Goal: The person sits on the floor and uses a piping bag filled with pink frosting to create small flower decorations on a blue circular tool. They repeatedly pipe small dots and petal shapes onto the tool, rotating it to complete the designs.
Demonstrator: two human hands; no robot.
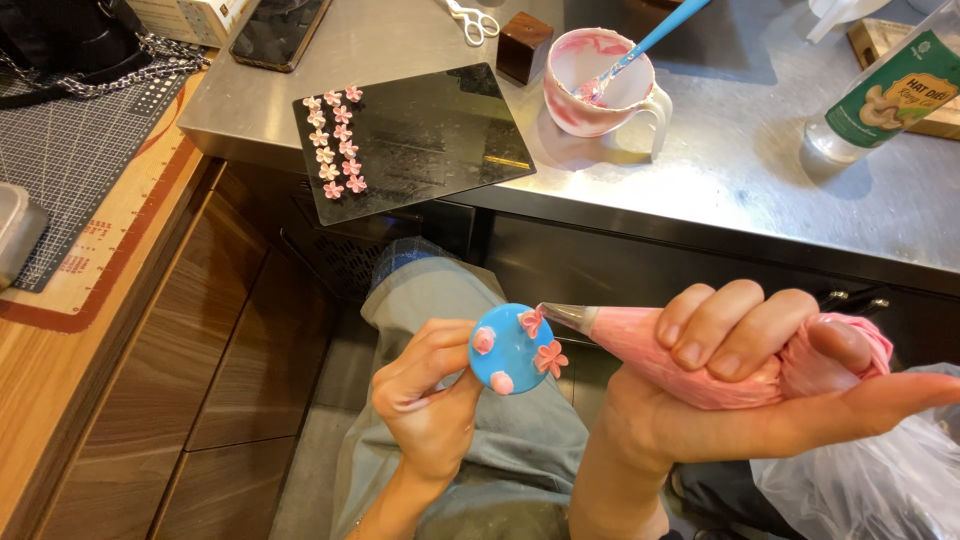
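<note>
My left hand (428, 392) holds up a round blue disc (511, 348) by a stem below it. Several small pink icing flowers sit on the disc's face. My right hand (740, 385) is wrapped around a clear piping bag of pink icing (640, 348). The bag's metal tip (562, 314) touches a pink flower at the disc's upper right edge. Both hands hover over my lap, in front of the steel counter.
A black board (440, 135) on the steel counter (730, 170) carries two rows of pink icing flowers (335, 142). Behind it stand a pink-smeared white mug with a blue spatula (600, 85), a brown block, scissors, a phone and a bottle (885, 90). A cutting mat lies at left.
</note>
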